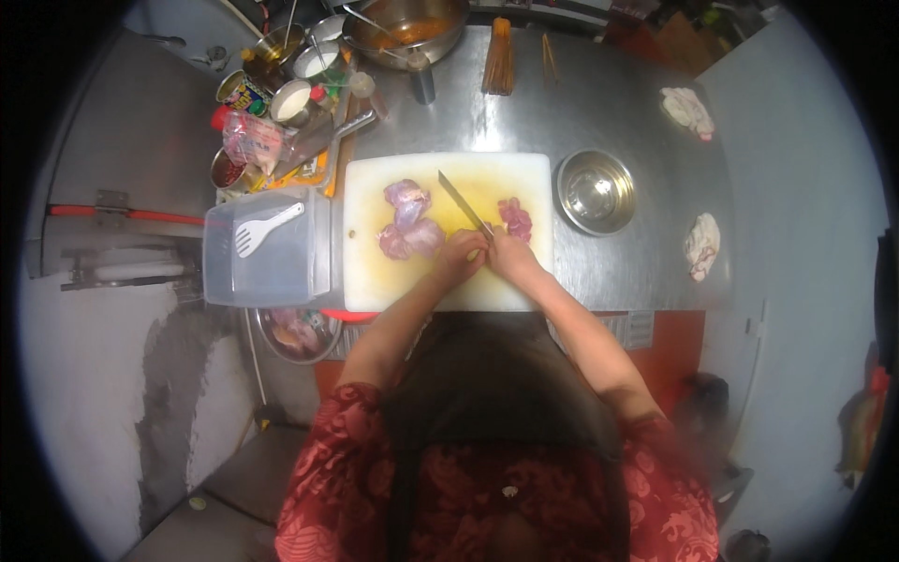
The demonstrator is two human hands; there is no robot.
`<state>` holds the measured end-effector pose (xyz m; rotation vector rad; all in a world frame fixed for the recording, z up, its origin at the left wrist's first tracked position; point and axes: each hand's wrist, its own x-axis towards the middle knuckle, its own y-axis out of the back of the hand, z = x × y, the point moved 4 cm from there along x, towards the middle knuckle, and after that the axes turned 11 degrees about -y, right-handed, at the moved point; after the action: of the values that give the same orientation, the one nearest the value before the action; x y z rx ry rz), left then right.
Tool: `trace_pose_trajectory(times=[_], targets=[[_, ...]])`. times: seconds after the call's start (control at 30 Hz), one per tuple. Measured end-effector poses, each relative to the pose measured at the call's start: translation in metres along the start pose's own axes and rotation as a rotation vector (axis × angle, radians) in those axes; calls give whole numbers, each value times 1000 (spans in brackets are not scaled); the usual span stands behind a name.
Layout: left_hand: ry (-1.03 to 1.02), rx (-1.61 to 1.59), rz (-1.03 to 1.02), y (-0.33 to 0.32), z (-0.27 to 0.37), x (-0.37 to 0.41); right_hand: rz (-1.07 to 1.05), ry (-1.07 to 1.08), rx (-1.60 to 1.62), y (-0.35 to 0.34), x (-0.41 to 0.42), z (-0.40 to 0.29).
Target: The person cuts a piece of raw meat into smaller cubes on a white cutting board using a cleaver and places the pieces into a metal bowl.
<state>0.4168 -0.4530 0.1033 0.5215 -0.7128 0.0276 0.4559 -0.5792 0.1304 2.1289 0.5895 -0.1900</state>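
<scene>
A white cutting board (449, 165) lies before me, its middle stained yellow. My right hand (518, 258) grips a kitchen knife (463, 201), whose blade slants away to the upper left. Close beside it, my left hand (460, 256) is bent over the board with curled fingers; whether they pinch a piece of meat is hidden. Large pieces of raw meat (414, 235), which look like boneless chicken, lie left of the blade. Smaller cut meat pieces (517, 220) are heaped just beyond my right hand.
Right of the board stands a steel bowl (595, 193). A clear plastic bin (270, 281) with a white slotted spatula (267, 230) flanks the left side. Behind it crowd seasoning containers (291, 102) and a cleaver (316, 140). Crumpled cloths (702, 246) rest at the right; below left sits a bowl of meat (298, 337).
</scene>
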Motion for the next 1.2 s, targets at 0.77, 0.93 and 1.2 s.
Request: trace_pose_trajectory(times=[0.77,0.93,1.2], targets=[[20,-8,-106,2,1,-1,90,7,-22,11,-43,16],[7,-17,-92,3,-4,-3,-81,-105,271,24,-6,-5],[45,-25,-127,4,1,0,-17,-47,-61,48,-48,21]])
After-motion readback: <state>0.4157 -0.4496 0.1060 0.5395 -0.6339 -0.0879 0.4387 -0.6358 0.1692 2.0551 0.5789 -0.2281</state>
